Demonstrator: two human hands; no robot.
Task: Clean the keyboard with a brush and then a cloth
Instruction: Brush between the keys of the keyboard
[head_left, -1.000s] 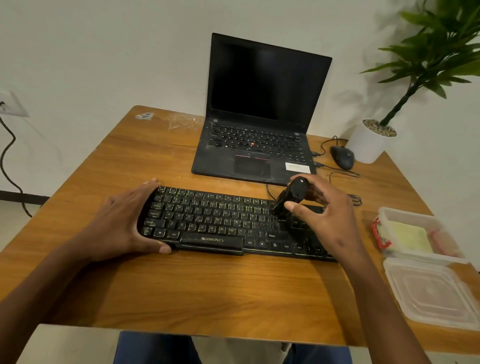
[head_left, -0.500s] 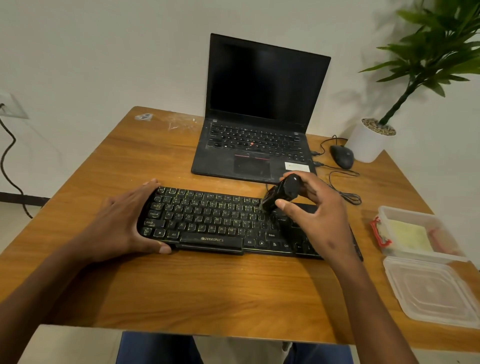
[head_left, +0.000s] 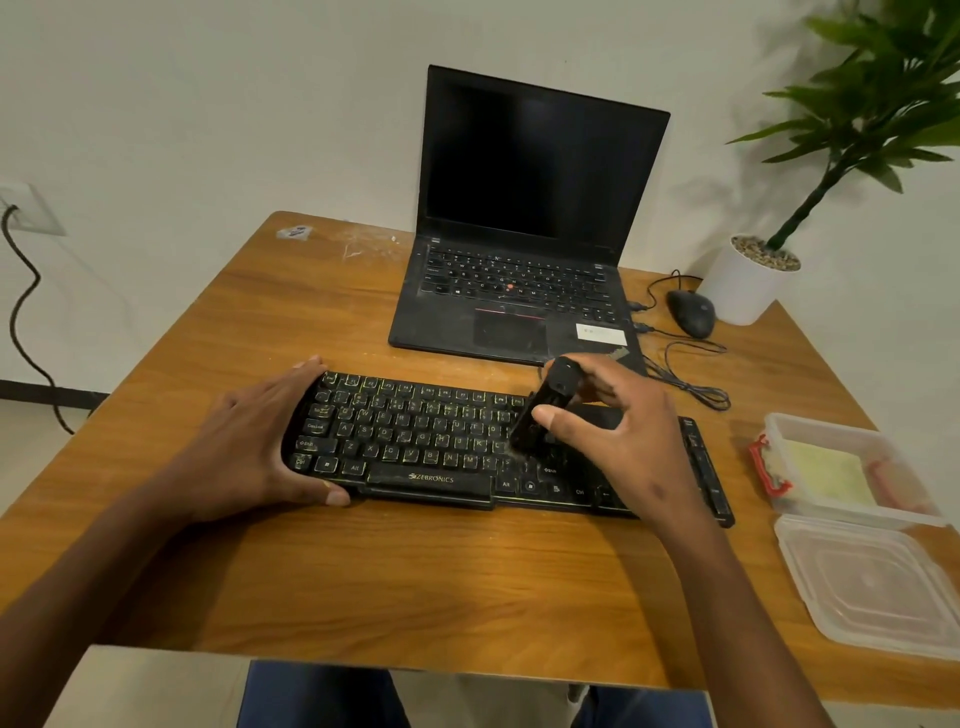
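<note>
Desk (head_left: 467, 587): wooden; carries every item listed.
Laptop (head_left: 524, 249): lid up, screen dark, behind the keyboard.
Keyboard (head_left: 415, 441): black, lies flat at desk centre.
Left hand (head_left: 254, 447): clasps the keyboard's left end, thumb on the front edge.
Right hand (head_left: 618, 441): grips the brush.
Brush (head_left: 543, 410): black, tilted, bristles on the keys right of centre.

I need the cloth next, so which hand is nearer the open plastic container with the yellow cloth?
Right. The right hand brushes the keyboard's right half, beside the container; the left hand grips its far left end.
</note>
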